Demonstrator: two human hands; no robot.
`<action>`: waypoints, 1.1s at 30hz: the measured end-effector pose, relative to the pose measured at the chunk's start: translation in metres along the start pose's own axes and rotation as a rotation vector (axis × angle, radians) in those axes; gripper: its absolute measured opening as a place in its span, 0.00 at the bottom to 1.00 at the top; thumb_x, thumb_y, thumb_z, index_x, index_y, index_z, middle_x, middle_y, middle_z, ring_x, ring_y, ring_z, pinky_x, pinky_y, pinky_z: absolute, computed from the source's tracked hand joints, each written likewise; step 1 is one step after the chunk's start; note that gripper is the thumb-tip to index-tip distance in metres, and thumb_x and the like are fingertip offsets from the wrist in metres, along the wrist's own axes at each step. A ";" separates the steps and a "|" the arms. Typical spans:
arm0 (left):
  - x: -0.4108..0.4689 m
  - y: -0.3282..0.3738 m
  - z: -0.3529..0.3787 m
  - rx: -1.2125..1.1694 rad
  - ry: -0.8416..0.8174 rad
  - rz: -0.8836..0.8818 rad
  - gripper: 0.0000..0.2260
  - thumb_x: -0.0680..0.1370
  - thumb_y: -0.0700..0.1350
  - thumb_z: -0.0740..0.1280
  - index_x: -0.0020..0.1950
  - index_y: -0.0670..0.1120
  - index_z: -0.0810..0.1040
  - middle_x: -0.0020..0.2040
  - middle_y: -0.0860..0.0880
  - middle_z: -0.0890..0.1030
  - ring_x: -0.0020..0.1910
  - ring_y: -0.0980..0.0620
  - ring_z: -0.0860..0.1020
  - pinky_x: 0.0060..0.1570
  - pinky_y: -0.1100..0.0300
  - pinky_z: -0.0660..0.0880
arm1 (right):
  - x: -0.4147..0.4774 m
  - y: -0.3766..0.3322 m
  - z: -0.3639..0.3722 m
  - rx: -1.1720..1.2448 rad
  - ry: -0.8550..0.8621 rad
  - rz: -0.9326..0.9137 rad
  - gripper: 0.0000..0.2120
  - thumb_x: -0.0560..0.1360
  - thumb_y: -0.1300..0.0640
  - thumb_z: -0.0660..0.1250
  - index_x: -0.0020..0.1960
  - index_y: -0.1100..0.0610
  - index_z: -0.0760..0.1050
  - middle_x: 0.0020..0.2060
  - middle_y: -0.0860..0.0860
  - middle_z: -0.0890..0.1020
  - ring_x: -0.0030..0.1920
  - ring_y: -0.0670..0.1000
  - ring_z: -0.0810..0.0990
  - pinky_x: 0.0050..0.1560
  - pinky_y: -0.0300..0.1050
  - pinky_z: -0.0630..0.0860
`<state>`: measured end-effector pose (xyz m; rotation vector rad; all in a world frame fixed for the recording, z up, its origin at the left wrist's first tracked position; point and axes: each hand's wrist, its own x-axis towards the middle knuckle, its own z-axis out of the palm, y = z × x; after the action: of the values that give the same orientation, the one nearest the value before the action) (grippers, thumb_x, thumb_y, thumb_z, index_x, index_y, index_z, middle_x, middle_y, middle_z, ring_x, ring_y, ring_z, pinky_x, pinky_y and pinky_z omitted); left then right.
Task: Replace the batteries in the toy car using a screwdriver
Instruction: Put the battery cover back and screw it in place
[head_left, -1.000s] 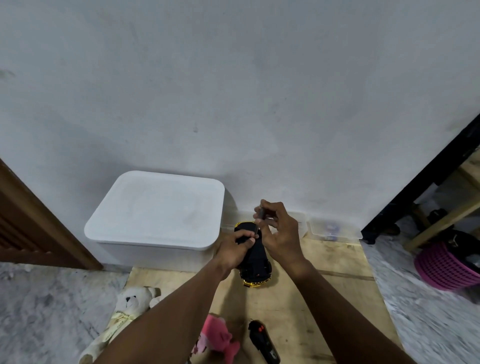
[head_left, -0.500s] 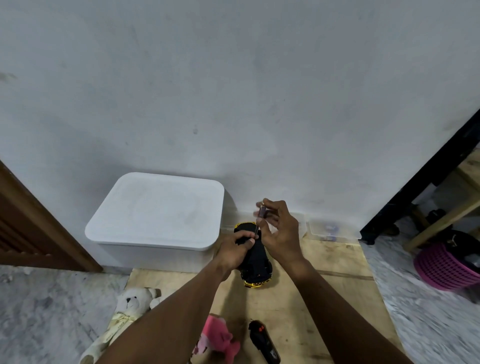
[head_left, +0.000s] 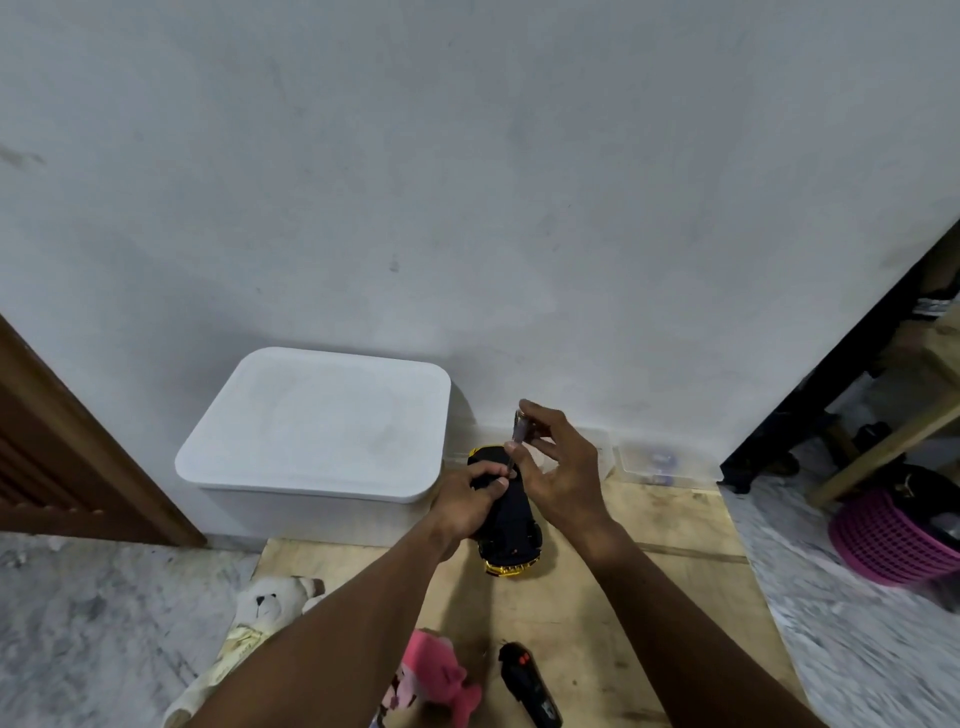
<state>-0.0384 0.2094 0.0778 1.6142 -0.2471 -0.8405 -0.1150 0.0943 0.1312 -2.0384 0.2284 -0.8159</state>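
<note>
I see the toy car (head_left: 511, 525) lying on the wooden board (head_left: 649, 587) just in front of the wall, its dark side up and yellow trim showing at the near end. The left hand (head_left: 467, 501) grips the car from its left side, fingers curled over the dark surface near the far end. The right hand (head_left: 558, 475) pinches a thin screwdriver (head_left: 518, 431) between thumb and fingertips, the other fingers loosely spread. The tool stands nearly upright, its lower end down at the car beside the left hand's fingers; from my end I cannot tell whether the tip sits in a screw.

A big white box (head_left: 322, 426) with its lid on stands against the wall to the left of the car. Nearer the camera, a cream teddy bear (head_left: 270, 603) lies at the board's left edge, a pink plush toy (head_left: 434, 670) beside it, and a black remote (head_left: 530, 686) just right of that. A small clear tub (head_left: 660, 462) sits by the wall to the right, and a pink basket (head_left: 893, 540) stands well apart on the marble floor
</note>
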 end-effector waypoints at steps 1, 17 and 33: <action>0.000 0.000 0.000 -0.003 -0.008 0.000 0.07 0.82 0.46 0.66 0.57 0.51 0.81 0.56 0.45 0.83 0.54 0.46 0.83 0.33 0.62 0.78 | -0.001 0.000 0.001 0.022 -0.016 -0.002 0.22 0.74 0.68 0.71 0.64 0.51 0.74 0.55 0.46 0.81 0.57 0.42 0.81 0.58 0.42 0.80; 0.003 0.009 -0.005 -0.069 -0.071 -0.026 0.19 0.83 0.41 0.61 0.67 0.63 0.73 0.63 0.48 0.77 0.56 0.44 0.80 0.38 0.53 0.82 | 0.007 -0.005 -0.011 0.208 0.382 0.206 0.21 0.80 0.64 0.64 0.68 0.46 0.69 0.46 0.48 0.82 0.47 0.50 0.81 0.45 0.42 0.80; 0.004 0.019 0.001 -0.002 0.065 -0.086 0.29 0.74 0.53 0.71 0.73 0.61 0.64 0.55 0.45 0.82 0.47 0.41 0.85 0.40 0.46 0.84 | -0.028 0.022 -0.018 -0.062 -0.288 0.735 0.43 0.55 0.51 0.81 0.66 0.44 0.68 0.54 0.50 0.79 0.50 0.47 0.80 0.42 0.39 0.77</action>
<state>-0.0310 0.2014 0.0937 1.6567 -0.1317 -0.8523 -0.1447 0.0815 0.1074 -1.8864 0.7836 -0.0591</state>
